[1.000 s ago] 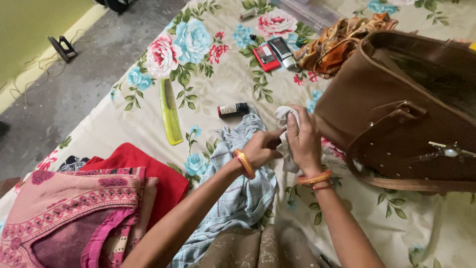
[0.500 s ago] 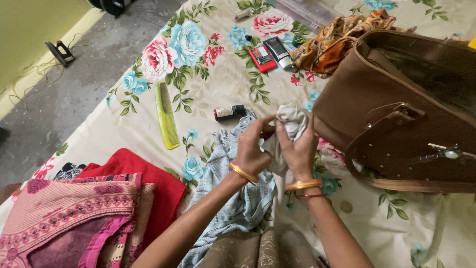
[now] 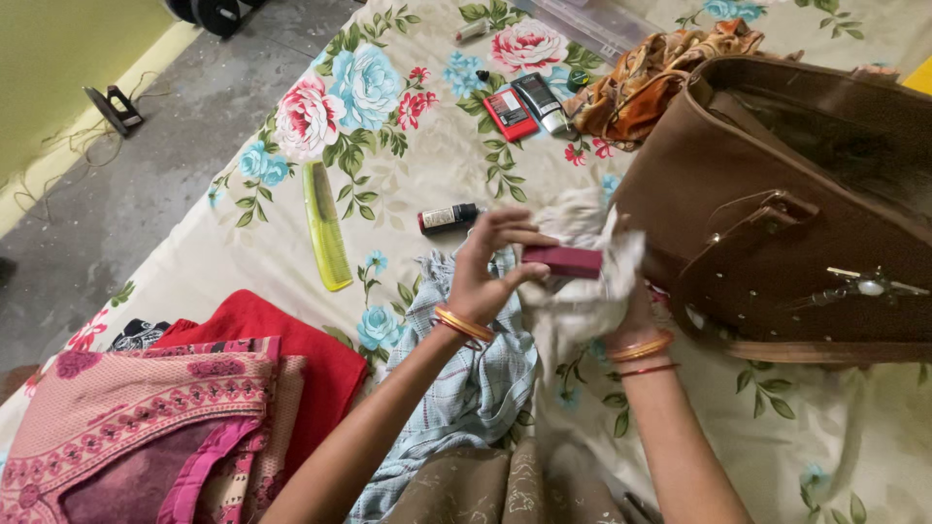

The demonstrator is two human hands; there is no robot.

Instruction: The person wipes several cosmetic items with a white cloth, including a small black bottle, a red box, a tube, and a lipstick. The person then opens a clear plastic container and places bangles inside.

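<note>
My left hand (image 3: 485,264) pinches a small dark red box (image 3: 563,260) by its left end. My right hand (image 3: 633,309) is under a crumpled white cloth (image 3: 587,281) and grips it; most of that hand is hidden by the cloth. The red box rests against the cloth's top. Both hands hover above a light blue checked cloth (image 3: 466,388), just left of a large brown leather handbag (image 3: 777,213) lying on the floral sheet (image 3: 408,165).
A yellow-green comb (image 3: 325,225), a small dark bottle (image 3: 447,217), a red packet (image 3: 511,113) and a grey tube (image 3: 542,101) lie on the sheet. An orange scarf (image 3: 650,78) sits behind the bag. Folded red and pink clothes (image 3: 175,408) lie at the lower left. Grey floor (image 3: 126,175) is left.
The white cloth has opened out and the dark red box has come into view in my left hand. My right hand has dropped beneath the cloth.
</note>
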